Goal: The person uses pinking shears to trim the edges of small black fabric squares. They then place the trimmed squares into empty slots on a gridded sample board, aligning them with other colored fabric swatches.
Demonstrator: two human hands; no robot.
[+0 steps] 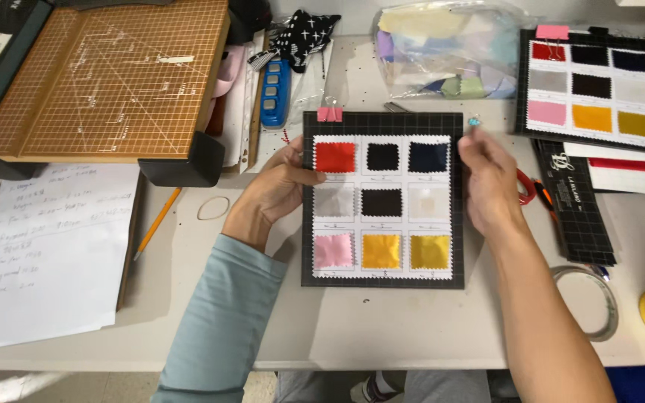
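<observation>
The single head view looks steeply down from close above onto the table [382, 321], facing its far edge.

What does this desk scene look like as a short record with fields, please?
Left hand: grips left edge of the swatch card
Right hand: at card's right edge, fingers pinching something small, unclear
Card: black, nine fabric squares, pink clip on top
Second card: upper right
Cutting board: upper left
Tape roll: right

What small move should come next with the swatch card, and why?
Probably press the right edge flat: the right hand pinches something small and bluish at the swatch card's top right corner, the left hand steadies its left edge, and a pink clip holds only the top left.
</observation>
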